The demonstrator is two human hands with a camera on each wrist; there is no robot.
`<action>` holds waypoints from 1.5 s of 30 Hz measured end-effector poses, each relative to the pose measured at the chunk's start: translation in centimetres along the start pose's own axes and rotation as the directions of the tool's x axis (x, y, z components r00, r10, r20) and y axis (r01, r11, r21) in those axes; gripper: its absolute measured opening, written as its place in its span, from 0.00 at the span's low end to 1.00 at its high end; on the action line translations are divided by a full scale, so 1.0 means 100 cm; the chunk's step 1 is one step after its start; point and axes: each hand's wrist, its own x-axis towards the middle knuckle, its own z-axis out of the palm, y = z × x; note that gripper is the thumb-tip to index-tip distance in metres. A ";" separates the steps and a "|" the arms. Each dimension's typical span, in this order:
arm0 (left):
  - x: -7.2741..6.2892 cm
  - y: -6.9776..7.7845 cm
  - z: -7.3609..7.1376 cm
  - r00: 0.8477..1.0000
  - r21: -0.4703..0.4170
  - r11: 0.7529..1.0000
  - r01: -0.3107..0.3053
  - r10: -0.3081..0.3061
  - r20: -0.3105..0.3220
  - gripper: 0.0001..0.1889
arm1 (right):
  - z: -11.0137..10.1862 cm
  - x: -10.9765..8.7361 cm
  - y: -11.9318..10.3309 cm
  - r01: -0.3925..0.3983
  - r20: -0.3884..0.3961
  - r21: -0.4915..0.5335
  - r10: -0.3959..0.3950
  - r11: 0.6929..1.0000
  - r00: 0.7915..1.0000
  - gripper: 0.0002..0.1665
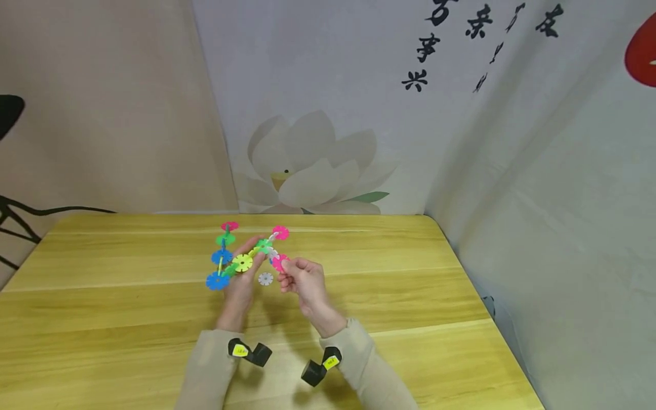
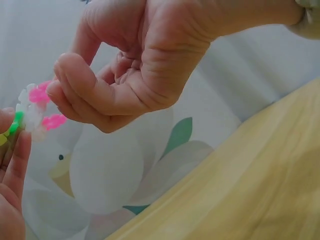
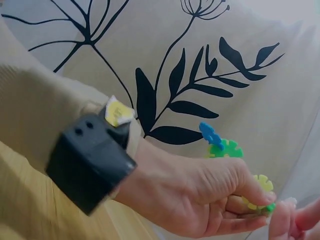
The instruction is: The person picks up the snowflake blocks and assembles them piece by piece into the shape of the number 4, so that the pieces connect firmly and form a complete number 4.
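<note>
A chain of slotted plastic snowflake discs is joined edge to edge, held up over the table. My left hand grips it by the yellow disc, thumb on one side and fingers behind, also seen in the right wrist view around the yellow disc. From there the chain runs left to a blue disc and up to a pink disc. On the right, past a green disc, it branches among white and pink pieces. My right hand pinches the near pink disc between thumb and fingers.
A loose white disc shows between the hands, low over the wooden table. A printed cloth backdrop hangs along the table's far edge. Black wrist cameras sit on both sleeves.
</note>
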 end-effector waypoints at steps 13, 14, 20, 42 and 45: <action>-0.002 0.002 0.001 0.994 -0.093 0.995 0.043 -0.052 -0.092 0.16 | 0.004 0.000 0.005 0.032 0.016 -0.050 -0.031 0.998 0.999 0.13; -0.002 0.002 0.001 0.993 -0.121 0.991 0.048 -0.061 -0.101 0.16 | 0.004 0.000 0.005 0.043 0.021 -0.058 -0.042 0.997 0.999 0.13; -0.002 0.002 0.006 0.980 -0.283 0.953 0.105 -0.148 -0.136 0.14 | 0.003 -0.001 0.006 0.125 0.033 -0.108 -0.122 0.986 0.992 0.10; 0.002 0.011 0.017 0.959 -0.579 0.778 0.243 -0.283 0.023 0.09 | -0.006 0.004 0.022 0.294 0.067 -0.131 -0.287 0.947 0.956 0.14; 0.001 0.012 0.019 0.956 -0.564 0.786 0.253 -0.292 0.022 0.10 | -0.007 0.006 0.025 0.307 0.068 -0.142 -0.300 0.941 0.952 0.13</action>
